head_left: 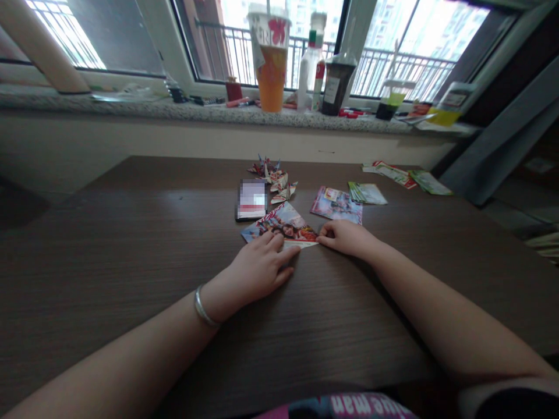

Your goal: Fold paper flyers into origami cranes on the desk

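A colourful printed paper point(283, 224), folded into a triangle, lies on the dark wooden table point(131, 244). My left hand point(257, 269) lies flat on its near edge, fingers stretched out and pressing it down. My right hand point(345, 237) is curled, its fingertips pinching the paper's right corner. A silver bangle point(203, 307) sits on my left wrist. Just beyond the paper lie a phone point(251, 200) and several folded paper cranes point(276, 177).
More printed sheets point(337, 205) and leaflets point(391, 173) lie to the right on the table. On the stone windowsill point(131, 107) stand an orange drink cup point(271, 58), a white bottle point(311, 67), a dark cup point(337, 84) and smaller containers.
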A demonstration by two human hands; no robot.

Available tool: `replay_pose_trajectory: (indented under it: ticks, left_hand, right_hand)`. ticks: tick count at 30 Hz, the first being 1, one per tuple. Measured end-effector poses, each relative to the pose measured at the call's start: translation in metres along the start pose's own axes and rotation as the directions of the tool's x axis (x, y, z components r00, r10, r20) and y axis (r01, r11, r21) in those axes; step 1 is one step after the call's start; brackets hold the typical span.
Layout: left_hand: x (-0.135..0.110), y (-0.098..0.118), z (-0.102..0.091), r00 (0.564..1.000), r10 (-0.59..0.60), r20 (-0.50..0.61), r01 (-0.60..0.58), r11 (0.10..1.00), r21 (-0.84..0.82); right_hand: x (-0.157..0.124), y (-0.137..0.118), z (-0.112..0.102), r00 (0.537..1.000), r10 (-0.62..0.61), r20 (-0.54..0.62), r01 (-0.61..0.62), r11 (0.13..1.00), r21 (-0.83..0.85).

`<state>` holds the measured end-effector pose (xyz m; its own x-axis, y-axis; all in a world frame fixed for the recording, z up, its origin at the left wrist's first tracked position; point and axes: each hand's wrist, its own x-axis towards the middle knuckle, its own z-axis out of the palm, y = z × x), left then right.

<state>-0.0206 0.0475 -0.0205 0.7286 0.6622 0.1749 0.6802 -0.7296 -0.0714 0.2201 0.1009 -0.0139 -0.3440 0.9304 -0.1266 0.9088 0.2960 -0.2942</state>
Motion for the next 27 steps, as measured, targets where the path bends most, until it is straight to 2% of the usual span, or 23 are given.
replay_pose_trajectory:
  ticks: [11, 18, 21, 24, 27]
  left_hand:
    - [0.000, 0.000, 0.000, 1.000, -0.011, 0.016, 0.011, 1.000, -0.006]
    - [-0.001, -0.001, 0.002, 1.000, -0.004, 0.014, 0.004, 1.000, 0.002]
    - [-0.001, -0.001, 0.003, 1.000, 0.001, 0.007, -0.001, 1.000, 0.006]
    - [-0.001, -0.001, 0.003, 1.000, 0.005, 0.002, -0.005, 1.000, 0.010]
    - [-0.001, -0.002, 0.003, 1.000, 0.014, 0.001, -0.014, 1.000, 0.004]
  right_hand:
    - [-0.002, 0.008, -0.001, 0.999, -0.001, -0.053, 0.000, 1.000, -0.020]
    - [0.004, 0.023, -0.002, 0.999, -0.037, 0.036, 0.031, 0.990, 0.139]
    - [0.003, 0.023, -0.001, 0.998, -0.058, -0.008, 0.058, 0.976, 0.208]
    - [-0.001, 0.014, 0.000, 0.979, -0.158, -0.131, 0.183, 0.960, 0.214]
    - [-0.006, 0.001, 0.003, 0.882, -0.410, -0.231, 0.442, 0.890, 0.108]
